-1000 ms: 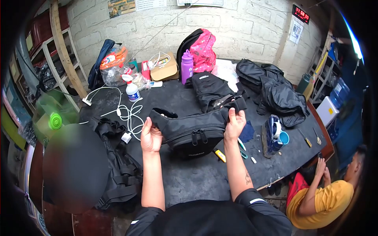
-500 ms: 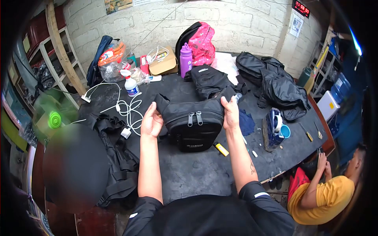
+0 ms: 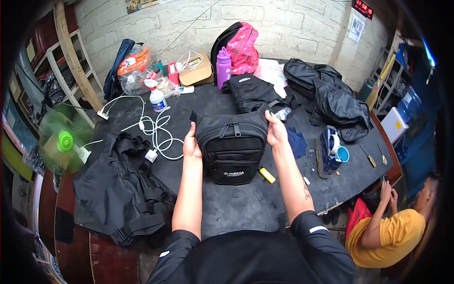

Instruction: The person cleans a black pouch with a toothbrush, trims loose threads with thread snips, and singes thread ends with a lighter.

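A small black bag [image 3: 234,158] with zippers and a YAMAHA label stands upright over the dark table, its front towards me. My left hand [image 3: 191,143] is closed on its left upper side, the thumb pointing up. On the right upper side my right hand [image 3: 275,129] grips the bag, thumb near the top corner. Both hands' fingers are partly hidden behind the bag. Just right of its lower edge lies a yellow cutter [image 3: 267,175]. Behind it rests another black bag [image 3: 255,94].
Black bags lie at the left [image 3: 116,184] and back right [image 3: 338,102]. White cables [image 3: 161,135] and a spray bottle [image 3: 157,98] are behind the left hand. A purple bottle [image 3: 223,68] stands farther back. A seated person [image 3: 388,232] is at the right; a fan [image 3: 66,140] is at the left.
The held bag has tilted from showing its top to showing its full front. The dark round blurred shape at the left has gone, uncovering the black bag there.
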Demonstrator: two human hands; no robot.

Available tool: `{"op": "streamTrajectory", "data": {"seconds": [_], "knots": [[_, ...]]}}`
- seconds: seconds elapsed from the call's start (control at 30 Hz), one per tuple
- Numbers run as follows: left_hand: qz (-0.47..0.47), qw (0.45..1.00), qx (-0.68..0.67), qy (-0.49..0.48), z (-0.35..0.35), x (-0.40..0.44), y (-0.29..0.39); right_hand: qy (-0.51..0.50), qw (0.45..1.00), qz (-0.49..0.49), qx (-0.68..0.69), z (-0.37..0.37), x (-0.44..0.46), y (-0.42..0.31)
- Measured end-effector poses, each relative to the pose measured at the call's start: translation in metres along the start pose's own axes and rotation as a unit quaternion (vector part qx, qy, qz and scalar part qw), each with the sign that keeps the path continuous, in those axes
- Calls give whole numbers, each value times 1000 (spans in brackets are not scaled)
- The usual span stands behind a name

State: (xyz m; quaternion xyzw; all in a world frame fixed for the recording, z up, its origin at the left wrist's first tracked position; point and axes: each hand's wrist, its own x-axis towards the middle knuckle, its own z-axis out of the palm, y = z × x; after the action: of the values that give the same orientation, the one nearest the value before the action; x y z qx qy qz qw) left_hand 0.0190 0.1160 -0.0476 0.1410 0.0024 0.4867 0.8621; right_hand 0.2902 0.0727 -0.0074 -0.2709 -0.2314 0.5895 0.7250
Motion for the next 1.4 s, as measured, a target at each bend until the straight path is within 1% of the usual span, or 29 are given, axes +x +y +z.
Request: {"op": "streamTrajectory", "data": {"seconds": [0.07, 0.13, 0.2, 0.27, 0.33, 0.37, 0.4, 0.43, 0.47, 0.53, 0.6, 0.67, 0.73, 0.77, 0.8, 0.87, 0.9, 1.0, 1.03, 1.07, 1.1, 1.13, 1.2, 1.23, 1.27, 1.3, 1.33, 1.37, 1.4], "knots": [[47, 997, 50, 33, 5, 0, 1, -22, 1000, -12, 4, -3, 4, 0], [134, 974, 152, 100, 12, 1, 4, 34, 996, -73, 30, 5, 0, 0], [155, 965, 175, 123, -31, 21, 22, -31, 996, -86, 24, -9, 12, 0], [174, 946, 189, 199, -9, 15, 19, -63, 995, -44, 70, -4, 8, -8], [122, 930, 241, 250, 26, -3, 22, -101, 991, 2, 85, 7, -3, -16], [222, 815, 398, 359, 61, -6, 9, -48, 995, -49, 68, 12, -3, -16], [417, 670, 549, 277, 42, 12, 10, 3, 994, -101, 50, 17, -4, -16], [394, 664, 600, 209, 68, 10, 6, -53, 995, -77, 38, 52, -32, -28], [369, 651, 648, 139, 105, 3, -2, -166, 983, -66, 40, 67, -43, -30], [175, 712, 678, 52, 153, 1, -12, -182, 976, -104, -57, 87, -44, -22], [71, 826, 544, 130, 189, 1, -31, -200, 901, -151, -355, 104, -61, -29], [65, 811, 581, -14, 195, 3, -25, -157, 690, -472, -526, 116, -69, -27], [67, 792, 606, -22, 199, 3, -21, -94, 658, -570, -483, 110, -73, -28], [39, 821, 566, -59, 200, 0, -22, -17, 645, -594, -481, 99, -73, -27], [12, 846, 524, -97, 202, -2, -23, 31, 639, -590, -492, 98, -71, -29], [-36, 875, 474, -92, 208, -7, -26, -8, 735, -498, -460, 99, -68, -29], [-25, 888, 449, -94, 212, -9, -32, -80, 798, -414, -431, 103, -75, -29], [32, 931, 356, -76, 224, -16, -36, -102, 849, -223, -469, 65, -55, -22], [42, 942, 327, -54, 226, -22, -25, -48, 812, -275, -512, 65, -61, -33], [88, 946, 309, -49, 224, -26, -17, -18, 808, -320, -494, 47, -50, -40], [117, 939, 323, -15, 218, -33, -5, 9, 874, -291, -389, 27, -40, -50], [146, 930, 336, 20, 212, -40, 6, 45, 866, -324, -379, 14, -37, -65], [119, 834, 533, 82, 193, -43, 15, 84, 867, -361, -332, -2, -37, -86], [143, 781, 597, 113, 150, -28, 21, 95, 827, -331, -445, -14, -37, -95], [154, 737, 643, 142, 144, -28, 9, 101, 773, -296, -552, -21, -35, -100], [125, 742, 645, 133, 116, -19, 6, 75, 686, -243, -682, 2, -56, -101], [98, 701, 695, 130, 108, -21, 0, 46, 579, -183, -793, 26, -78, -100], [102, 698, 699, 116, 98, -16, -12, -49, 591, -239, -769, 23, -73, -90], [93, 661, 740, 89, 93, -11, -18, -115, 594, -314, -732, 41, -79, -76]]}}
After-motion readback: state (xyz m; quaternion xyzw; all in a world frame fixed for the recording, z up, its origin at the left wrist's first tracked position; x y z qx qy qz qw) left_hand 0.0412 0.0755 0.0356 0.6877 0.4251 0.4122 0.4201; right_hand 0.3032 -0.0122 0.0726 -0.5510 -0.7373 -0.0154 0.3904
